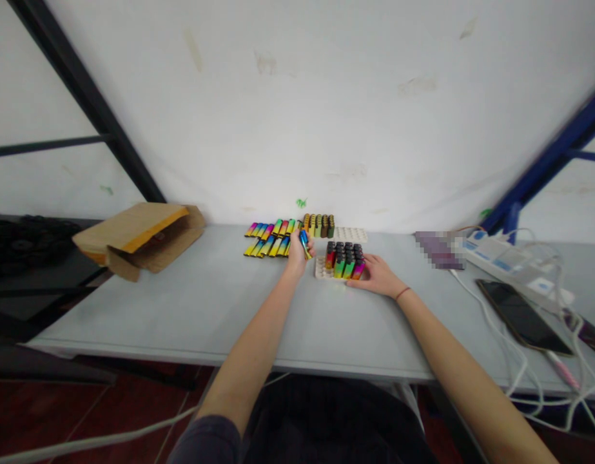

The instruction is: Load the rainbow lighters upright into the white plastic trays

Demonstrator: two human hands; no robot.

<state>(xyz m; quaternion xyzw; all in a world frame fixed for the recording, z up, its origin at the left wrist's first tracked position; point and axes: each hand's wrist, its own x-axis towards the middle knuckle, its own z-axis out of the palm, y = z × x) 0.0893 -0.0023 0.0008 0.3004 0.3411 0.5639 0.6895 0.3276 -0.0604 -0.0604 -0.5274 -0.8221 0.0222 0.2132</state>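
My left hand is closed around a blue and yellow lighter; whether it holds more than one I cannot tell. Several multicoloured lighters with black tops stand upright in a white holed tray, whose left end shows bare holes. Gripping the right end of that tray, my right hand has its thumb at the front and its fingers behind, against the lighters. Beside my left hand, two rows of rainbow-coloured lighters lie on the table.
Behind my hands stand several upright yellow-green and brown pieces, beside another white holed tray. An opened cardboard box lies left on the grey table. To the right are a phone, a power strip and tangled white cables.
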